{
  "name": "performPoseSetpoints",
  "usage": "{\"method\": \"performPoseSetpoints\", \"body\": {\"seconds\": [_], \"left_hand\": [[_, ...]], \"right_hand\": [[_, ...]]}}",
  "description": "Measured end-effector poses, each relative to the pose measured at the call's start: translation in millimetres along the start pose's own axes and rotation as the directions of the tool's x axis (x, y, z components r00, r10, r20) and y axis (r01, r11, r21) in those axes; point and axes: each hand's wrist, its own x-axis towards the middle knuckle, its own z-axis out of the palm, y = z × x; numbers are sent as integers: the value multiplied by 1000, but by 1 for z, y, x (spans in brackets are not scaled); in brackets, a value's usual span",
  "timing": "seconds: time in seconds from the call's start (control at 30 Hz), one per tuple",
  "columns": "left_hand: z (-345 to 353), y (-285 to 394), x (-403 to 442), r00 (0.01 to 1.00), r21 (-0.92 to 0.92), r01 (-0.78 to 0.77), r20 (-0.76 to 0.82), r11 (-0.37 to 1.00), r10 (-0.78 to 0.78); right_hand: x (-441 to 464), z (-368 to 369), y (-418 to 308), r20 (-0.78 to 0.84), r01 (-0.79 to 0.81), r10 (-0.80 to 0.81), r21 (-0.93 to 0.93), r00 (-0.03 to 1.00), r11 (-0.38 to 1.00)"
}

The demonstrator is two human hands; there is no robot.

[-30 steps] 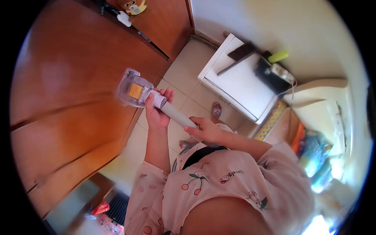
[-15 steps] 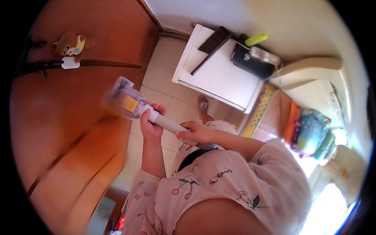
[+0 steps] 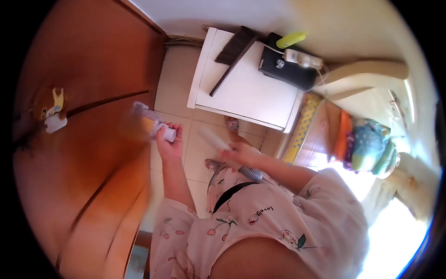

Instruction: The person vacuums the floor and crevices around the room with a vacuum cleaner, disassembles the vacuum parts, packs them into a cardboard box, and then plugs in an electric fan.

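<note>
My left hand (image 3: 170, 146) is closed around the round neck of a clear plastic vacuum cleaner head (image 3: 149, 122) with a yellow part inside, held in front of the brown wooden doors. The open end of its neck points toward my right. In my right hand (image 3: 245, 155) is a pale grey vacuum tube (image 3: 214, 140), slightly blurred by motion. A ribbed grey hose (image 3: 251, 173) runs back from the tube toward my waist. The tube and the head are apart, with floor tiles visible between them.
A white cabinet (image 3: 232, 104) holds a dark brush (image 3: 236, 49), a black box (image 3: 285, 69), a white power strip (image 3: 303, 59) and a yellow-green bottle (image 3: 291, 40). A plush toy (image 3: 55, 104) hangs on the brown wooden door (image 3: 93, 60). Bags (image 3: 367, 142) lie at the right.
The tube has come off the vacuum head; my right hand has drawn it away to the right. My left hand still holds the head. The view has shifted a little.
</note>
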Motion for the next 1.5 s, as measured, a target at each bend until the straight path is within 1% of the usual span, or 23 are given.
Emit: {"method": "performPoseSetpoints", "body": {"seconds": [0.03,0.07,0.13,0.17,0.2,0.23,0.3,0.37,0.5,0.63,0.67,0.77,0.9,0.93,1.03,1.07,1.1,1.23,1.3,1.37,1.4,1.43,1.5], "left_hand": [[0,5,13,1000,-11,-7,4,1000,7],[1,8,20,999,53,-13,-33,999,15],[6,2,27,998,143,31,-65,989,-22],[8,-2,29,996,188,54,-82,981,-40],[1,-15,33,994,214,84,-89,973,-66],[6,-29,37,994,217,97,-78,971,-82],[20,-62,43,992,223,124,-57,967,-114],[20,-96,66,996,297,92,-28,951,-88],[7,-150,139,987,396,141,21,907,-162],[16,-188,179,988,411,153,-60,899,-141],[12,-200,191,997,453,79,-57,888,-60],[19,-214,209,998,464,-51,6,885,55],[20,-198,209,996,421,-81,-4,903,92],[20,-188,205,991,416,-127,25,900,128],[28,-141,184,960,511,-267,70,817,270],[27,-126,181,941,509,-327,104,796,321],[25,-111,178,919,506,-386,137,771,370],[20,-67,178,959,617,-278,139,736,246],[27,-65,181,958,613,-275,107,741,267],[35,-65,183,952,602,-290,102,744,289],[33,-65,184,955,595,-284,102,752,280],[30,-66,186,957,588,-278,102,760,271],[21,-71,185,954,563,-289,101,774,282]], "right_hand": [[8,-19,-5,-30,-23,29,170,999,985],[20,-42,-13,-54,-40,62,336,997,941],[73,-86,-3,-57,-63,127,631,990,774],[92,-106,-9,-52,-102,196,708,979,699],[105,-122,-20,-77,-151,312,751,947,643],[134,-141,-3,-76,-132,296,772,952,622],[150,-171,-2,-131,-63,267,788,955,613],[162,-191,-3,-176,-45,301,796,937,604],[190,-205,23,-159,-28,341,875,927,484],[189,-216,30,-176,-18,343,869,923,494],[190,-218,31,-180,-15,349,872,920,489],[192,-224,21,-190,-20,319,832,928,555],[204,-219,8,-137,-59,271,794,953,606],[207,-217,7,-130,-70,262,768,956,637],[219,-211,-8,-94,-108,247,713,964,693],[225,-211,-14,-79,-85,195,700,978,710],[232,-212,-22,-83,-87,198,691,977,718],[255,-214,-52,-89,-91,201,668,976,738],[260,-208,-56,-88,-100,215,675,973,731],[260,-187,-37,-3,-179,235,641,972,747],[256,-170,-27,6,-221,281,633,960,742],[249,-152,-12,35,-237,274,615,961,752],[230,-134,1,6,-224,290,649,957,727]]}}
